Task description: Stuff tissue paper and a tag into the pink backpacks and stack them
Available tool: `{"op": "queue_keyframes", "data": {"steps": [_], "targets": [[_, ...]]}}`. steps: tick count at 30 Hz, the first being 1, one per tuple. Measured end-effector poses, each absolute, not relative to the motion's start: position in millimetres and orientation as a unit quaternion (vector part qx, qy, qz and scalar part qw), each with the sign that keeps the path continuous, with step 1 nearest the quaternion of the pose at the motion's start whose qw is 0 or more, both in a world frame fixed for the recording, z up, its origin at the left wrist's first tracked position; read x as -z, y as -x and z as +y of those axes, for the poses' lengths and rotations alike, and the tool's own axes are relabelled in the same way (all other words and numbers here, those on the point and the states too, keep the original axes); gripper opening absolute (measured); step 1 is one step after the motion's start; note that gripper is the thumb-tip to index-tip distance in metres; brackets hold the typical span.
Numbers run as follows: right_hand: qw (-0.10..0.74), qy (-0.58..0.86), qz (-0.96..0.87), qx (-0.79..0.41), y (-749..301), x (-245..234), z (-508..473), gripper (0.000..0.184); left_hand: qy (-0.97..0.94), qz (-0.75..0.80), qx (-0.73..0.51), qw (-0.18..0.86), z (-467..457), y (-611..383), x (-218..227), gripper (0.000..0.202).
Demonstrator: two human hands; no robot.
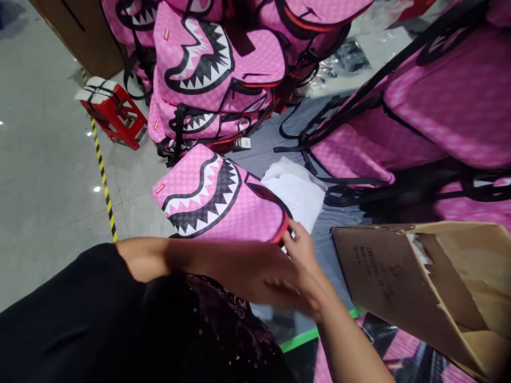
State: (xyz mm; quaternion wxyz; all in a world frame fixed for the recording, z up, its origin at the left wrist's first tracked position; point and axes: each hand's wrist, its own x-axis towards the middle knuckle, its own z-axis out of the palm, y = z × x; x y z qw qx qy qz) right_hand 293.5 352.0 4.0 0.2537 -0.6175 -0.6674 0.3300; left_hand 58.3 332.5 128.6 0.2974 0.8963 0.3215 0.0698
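Observation:
A pink checked backpack (pixel 195 186) with a black-and-white shark-mouth print lies in front of me, its red-trimmed edge facing right. My right hand (pixel 301 244) reaches up from below and grips that red trim between thumb and fingers. My left hand (pixel 285 287) crosses from the left, just below the backpack and close to my right wrist. Motion smears it, so its fingers are unclear, and my forearm covers the backpack's lower side. Crumpled white wrapping (pixel 295 191) lies partly under the backpack, beside my right hand.
Similar pink backpacks (pixel 199 64) are stacked beyond, and more large ones (pixel 447 101) stand at right. An open cardboard box (pixel 383 271) is at lower right. On the left floor are a red stool (pixel 120 117) and yellow-black tape (pixel 101 170). Green tape (pixel 299 340) marks the near table edge.

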Motion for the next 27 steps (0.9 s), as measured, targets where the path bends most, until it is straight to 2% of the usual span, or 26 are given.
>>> {"op": "queue_keyframes", "data": {"steps": [2, 4, 5, 7, 9, 12, 14, 16, 18, 19, 20, 22, 24, 27], "targets": [[0.372, 0.672, -0.524, -0.368, -282.8, -14.3, 339.5, 0.047, -0.860, 0.408, -0.154, 0.266, 343.2, -0.3, -144.9, 0.048], [0.422, 0.702, -0.441, -0.367, -265.6, -23.8, 321.9, 0.061, -0.762, 0.578, -0.216, 0.196, 363.8, 57.2, -137.3, 0.055], [0.407, 0.714, -0.439, -0.363, -255.1, -27.6, 313.0, 0.069, -0.696, 0.665, -0.223, 0.155, 374.9, 82.3, -126.2, 0.063], [0.324, 0.730, -0.486, -0.355, -233.9, -33.7, 298.7, 0.084, -0.598, 0.773, -0.155, 0.144, 393.0, 121.1, -97.2, 0.089], [0.238, 0.740, -0.542, -0.319, -218.9, -39.9, 291.4, 0.080, -0.556, 0.804, -0.088, 0.192, 402.8, 144.5, -70.5, 0.103], [0.204, 0.785, -0.561, -0.165, -213.9, -53.1, 286.5, 0.060, -0.579, 0.783, -0.048, 0.222, 405.9, 161.6, -50.0, 0.096], [0.168, 0.828, -0.528, -0.089, -214.8, -61.2, 279.3, 0.062, -0.601, 0.771, -0.043, 0.204, 405.9, 169.1, -46.8, 0.087], [0.080, 0.864, -0.480, -0.129, -210.3, -64.0, 267.5, 0.068, -0.612, 0.763, -0.039, 0.203, 407.5, 176.1, -46.2, 0.082], [0.003, 0.872, -0.436, -0.220, -198.9, -60.8, 255.8, 0.057, -0.619, 0.757, -0.029, 0.210, 410.3, 182.3, -45.2, 0.080], [-0.005, 0.870, -0.421, -0.255, -192.0, -57.7, 251.8, 0.048, -0.623, 0.752, -0.025, 0.211, 411.7, 184.8, -44.4, 0.081], [0.010, 0.869, -0.415, -0.268, -185.5, -54.2, 249.5, 0.041, -0.630, 0.747, -0.023, 0.212, 413.0, 186.9, -43.6, 0.081], [0.091, 0.868, -0.437, -0.219, -176.1, -47.6, 249.3, 0.036, -0.646, 0.732, -0.028, 0.215, 414.8, 190.4, -41.9, 0.080], [0.168, 0.859, -0.467, -0.128, -172.1, -42.0, 251.0, 0.039, -0.658, 0.718, -0.045, 0.222, 416.1, 193.5, -40.4, 0.079], [0.195, 0.877, -0.438, 0.004, -162.5, -35.2, 244.8, 0.045, -0.667, 0.704, -0.064, 0.234, 418.6, 198.2, -38.0, 0.076]]}}
